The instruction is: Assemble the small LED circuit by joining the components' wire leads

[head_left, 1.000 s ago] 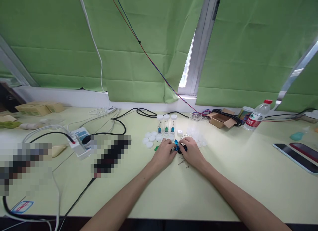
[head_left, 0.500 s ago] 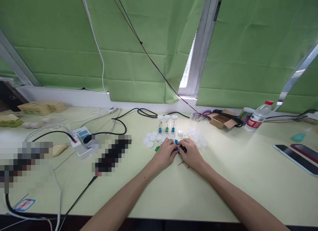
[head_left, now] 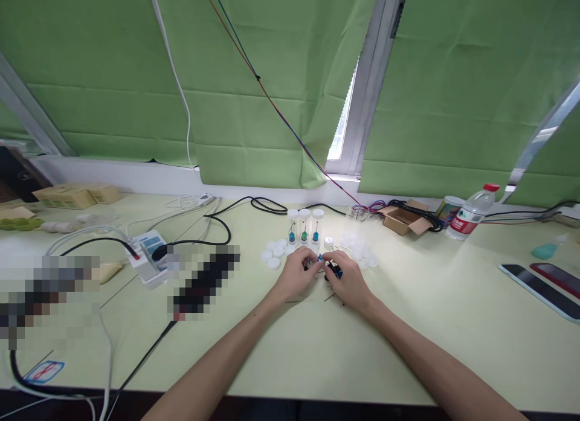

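Observation:
My left hand (head_left: 295, 276) and my right hand (head_left: 348, 277) meet over the table, fingers curled and fingertips pinched around a small blue piece (head_left: 319, 258). Its exact kind is too small to make out. Beneath my right hand's fingers lies a cluster of small black pieces (head_left: 335, 270), partly covered. Just beyond stand three clear capped vials (head_left: 304, 228), two with a blue piece inside and one with a green piece. Loose white caps (head_left: 273, 263) lie left of the vials, and clear plastic pieces (head_left: 361, 252) are heaped on the right.
A power strip (head_left: 149, 258) with cables sits to the left. An open cardboard box (head_left: 403, 220), a water bottle (head_left: 473, 212) and two phones (head_left: 539, 291) are on the right. Thin sticks (head_left: 329, 297) lie near my wrists. Green blinds (head_left: 272, 125) hang behind the table.
My left hand has shifted slightly, its fingers more arched, and now hides the green pieces that showed beside it. A thin stick shows below my left wrist. The blue piece sits slightly further left.

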Demonstrator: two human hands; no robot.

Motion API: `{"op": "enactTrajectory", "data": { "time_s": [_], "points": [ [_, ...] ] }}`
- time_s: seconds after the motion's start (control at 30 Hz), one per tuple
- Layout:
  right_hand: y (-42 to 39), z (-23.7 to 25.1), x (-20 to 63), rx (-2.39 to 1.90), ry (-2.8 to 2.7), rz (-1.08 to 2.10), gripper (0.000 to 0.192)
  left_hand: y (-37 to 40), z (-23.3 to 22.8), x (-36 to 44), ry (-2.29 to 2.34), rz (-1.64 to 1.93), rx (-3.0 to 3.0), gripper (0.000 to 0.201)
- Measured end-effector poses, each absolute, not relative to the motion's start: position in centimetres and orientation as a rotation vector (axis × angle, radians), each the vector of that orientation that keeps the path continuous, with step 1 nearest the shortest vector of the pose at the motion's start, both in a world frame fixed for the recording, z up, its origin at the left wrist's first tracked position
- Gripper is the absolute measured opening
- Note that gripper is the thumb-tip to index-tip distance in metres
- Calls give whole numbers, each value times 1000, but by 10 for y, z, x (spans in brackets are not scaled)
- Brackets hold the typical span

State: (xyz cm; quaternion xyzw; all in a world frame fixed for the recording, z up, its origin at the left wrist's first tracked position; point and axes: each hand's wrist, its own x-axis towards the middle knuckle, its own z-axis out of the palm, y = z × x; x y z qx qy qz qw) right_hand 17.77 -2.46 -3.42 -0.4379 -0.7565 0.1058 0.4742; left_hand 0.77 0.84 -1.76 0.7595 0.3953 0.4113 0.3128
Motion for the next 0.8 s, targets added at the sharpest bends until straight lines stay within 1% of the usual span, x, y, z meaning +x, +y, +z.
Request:
{"op": "enactTrajectory", "data": {
  "time_s": [0.13, 0.3, 0.43, 0.63, 0.8],
  "points": [
    [-25, -33, 177, -1041, -1840, 309, 19, 9, -16, 8, 940, 1046, 1737, 30],
    [-24, -34, 176, -1048, -1804, 342, 10, 7, -14, 9, 886, 1009, 1647, 36],
    [-23, -34, 176, -1051, -1805, 344, 8, 5, -13, 9, 867, 1027, 1715, 34],
    [-25, -33, 177, -1050, -1794, 327, 13, 3, -11, 9, 889, 1033, 1796, 26],
    [-24, -34, 177, -1053, -1775, 341, 11, 4, -13, 9, 887, 1044, 1807, 23]
  ]
}}
